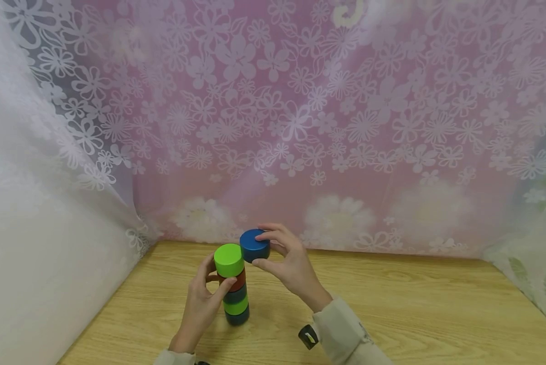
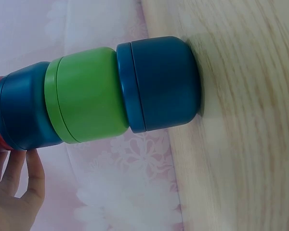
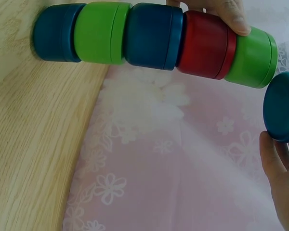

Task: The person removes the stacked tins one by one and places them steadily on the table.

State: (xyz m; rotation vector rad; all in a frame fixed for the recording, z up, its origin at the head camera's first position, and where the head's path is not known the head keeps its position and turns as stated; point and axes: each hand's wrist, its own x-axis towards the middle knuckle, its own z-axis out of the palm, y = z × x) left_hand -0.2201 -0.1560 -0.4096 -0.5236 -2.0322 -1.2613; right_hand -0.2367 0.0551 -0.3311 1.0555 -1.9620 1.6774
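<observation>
A tower of several small round lidded jars stands on the table. From the bottom, its colours run blue (image 2: pixel 168 82), green (image 2: pixel 91 94), blue (image 2: pixel 26 106), red (image 1: pixel 239 281) and a green jar (image 1: pixel 229 260) on top. My left hand (image 1: pixel 198 304) grips the upper tower from the left, its thumb lying across the red jar near the top green one. Another blue jar (image 1: pixel 254 242) is in my right hand (image 1: pixel 295 263), held by fingers and thumb just right of the top green jar, at about lid height. Seen from the right wrist, this blue jar (image 3: pixel 282 108) is at or very near the green one's edge.
The wooden table (image 1: pixel 414 309) stretches to the right of the tower. A pink flowered curtain (image 1: pixel 277 126) hangs behind the table, and pale sheeting (image 1: pixel 49 228) closes off the left side. Near the right sleeve shows a small black strap piece (image 1: pixel 308 336).
</observation>
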